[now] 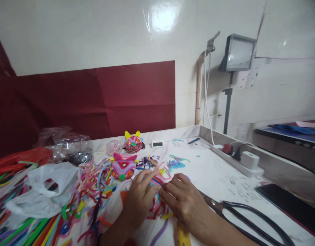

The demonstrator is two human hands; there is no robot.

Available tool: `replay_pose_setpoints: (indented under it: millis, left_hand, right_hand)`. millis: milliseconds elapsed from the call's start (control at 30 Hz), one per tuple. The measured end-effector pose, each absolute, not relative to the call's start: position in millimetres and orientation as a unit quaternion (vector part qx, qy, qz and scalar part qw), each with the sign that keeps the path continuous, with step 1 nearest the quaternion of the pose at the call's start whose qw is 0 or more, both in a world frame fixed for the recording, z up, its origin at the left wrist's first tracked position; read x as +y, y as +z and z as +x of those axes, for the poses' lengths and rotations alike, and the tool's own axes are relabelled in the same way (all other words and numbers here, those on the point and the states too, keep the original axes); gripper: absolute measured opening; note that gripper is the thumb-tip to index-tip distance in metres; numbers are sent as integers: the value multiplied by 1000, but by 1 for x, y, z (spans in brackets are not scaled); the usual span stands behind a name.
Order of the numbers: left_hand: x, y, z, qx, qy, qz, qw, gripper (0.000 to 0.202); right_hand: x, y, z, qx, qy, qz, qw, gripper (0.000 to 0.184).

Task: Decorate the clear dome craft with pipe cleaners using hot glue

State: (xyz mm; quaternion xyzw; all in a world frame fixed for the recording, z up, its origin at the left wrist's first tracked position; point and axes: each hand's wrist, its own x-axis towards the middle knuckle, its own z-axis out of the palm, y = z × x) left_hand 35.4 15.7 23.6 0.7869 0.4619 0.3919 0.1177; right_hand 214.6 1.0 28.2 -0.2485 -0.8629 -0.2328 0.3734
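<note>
Between my two hands lies a round craft piece [154, 204] made of coloured pipe cleaners in red, blue, pink and purple, partly covered by my fingers. On its left side, my left hand [140, 194] is closed on it with bent fingers. From the right, my right hand [185, 198] presses thumb and fingertips together at its upper edge. Just beyond them rests a finished-looking animal face [124, 166] of pipe cleaners with pink ears and a green nose. Behind it stands a similar face [133, 143] with yellow ears.
Black-handled scissors [224, 205] lie beside my right forearm. Right of them are a phone [288, 205] and a power strip [239, 162]. Loose pipe cleaners [31, 229], white plastic bag [48, 188] and curled scraps [89, 179] crowd the left. A small digital timer [157, 144] sits at the back.
</note>
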Motion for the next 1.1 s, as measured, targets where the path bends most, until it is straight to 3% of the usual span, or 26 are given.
replay_pose_setpoints:
  millis: [267, 600, 833, 1033, 1100]
  left_hand:
    - [11, 32, 31, 483, 339, 791, 162, 55]
    - [12, 43, 18, 476, 333, 763, 285, 62]
    - [20, 49, 1, 446, 277, 795, 305, 65]
    - [16, 61, -4, 422, 232, 770, 418, 96]
    - [16, 64, -4, 421, 230, 778, 407, 99]
  right_hand:
    - [6, 28, 224, -874, -173, -249, 379, 37]
    - [13, 22, 230, -875, -151, -240, 393, 29]
    - [15, 22, 231, -870, -122, -232, 417, 29]
    - [16, 20, 233, -871, -104, -232, 421, 18]
    - [17, 20, 233, -871, -102, -228, 423, 17]
